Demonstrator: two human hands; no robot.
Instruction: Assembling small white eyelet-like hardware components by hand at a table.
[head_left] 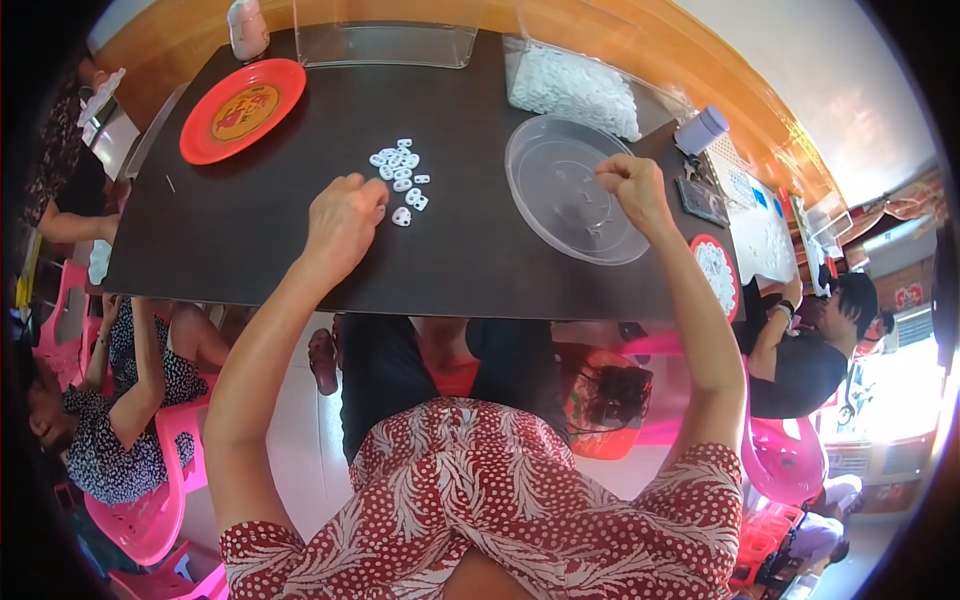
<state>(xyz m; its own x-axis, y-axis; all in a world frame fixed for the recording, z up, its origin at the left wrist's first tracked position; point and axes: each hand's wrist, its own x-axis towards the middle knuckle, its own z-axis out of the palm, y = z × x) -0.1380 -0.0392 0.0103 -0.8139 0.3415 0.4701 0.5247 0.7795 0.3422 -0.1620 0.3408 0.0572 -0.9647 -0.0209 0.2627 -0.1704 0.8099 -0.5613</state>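
Observation:
My left hand (347, 222) is closed over the dark table, its fingertips curled together beside a loose pile of small white plastic pieces with holes (394, 170). Whatever those fingers hold, if anything, is hidden. A few of the pieces lie apart from the pile, nearer to me. On the right, my right hand (637, 190) hangs over the edge of a round clear plastic lid or tray (545, 190), thumb and fingers pinched together. Anything in that pinch is too small to make out. Several small, thin bits (595, 212) lie in the clear tray.
A red plate (200, 135) lies at the far left, near a pink bottle (248, 30). Clear bins (385, 50) stand at the back, one heaped with white pieces (575, 88). At right are a phone (702, 200), a purple-capped bottle (702, 130) and a red-rimmed dish (735, 290). People sit on both sides.

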